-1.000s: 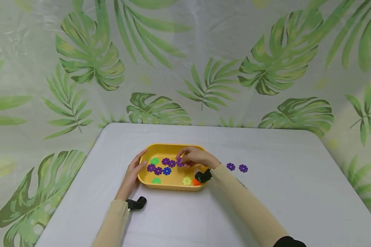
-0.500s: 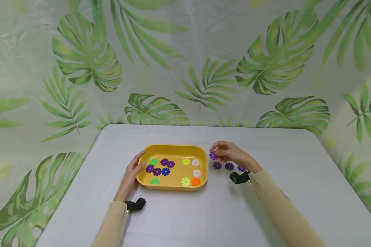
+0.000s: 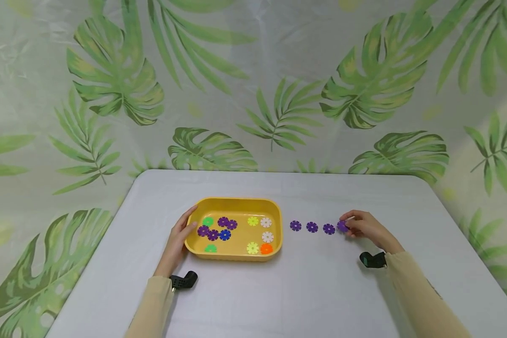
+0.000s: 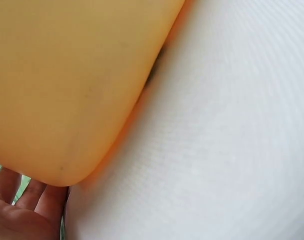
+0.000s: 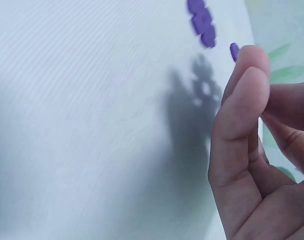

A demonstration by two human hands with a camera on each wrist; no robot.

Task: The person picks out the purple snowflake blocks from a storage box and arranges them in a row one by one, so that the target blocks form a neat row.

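Observation:
A yellow plastic tray [image 3: 233,256] sits left of the table's middle. My left hand [image 3: 178,242] grips its left end, thumb over the rim and fingers along the outer wall; in the left wrist view those fingers [image 4: 46,202] show beneath the tray's wall [image 4: 76,100]. To the right, my right hand [image 3: 368,228] pinches a purple snowflake disc [image 3: 342,226] between thumb and fingertips, close over the table. Only a sliver of this disc [image 5: 234,51] shows past the fingertips in the right wrist view. Three purple discs [image 3: 312,227] lie in a row between tray and hand.
Inside the tray are several purple discs [image 3: 203,230], a blue disc [image 3: 225,234], green discs [image 3: 208,221], yellow discs [image 3: 252,221], white discs [image 3: 267,237] and an orange disc [image 3: 266,249]. A white cloth covers the table [image 3: 279,295]. Behind hangs a leaf-patterned curtain [image 3: 287,70].
My right hand has lifted a purple disc out of the tray and carried it right, past the row, to the row's right end. My left hand stays on the tray.

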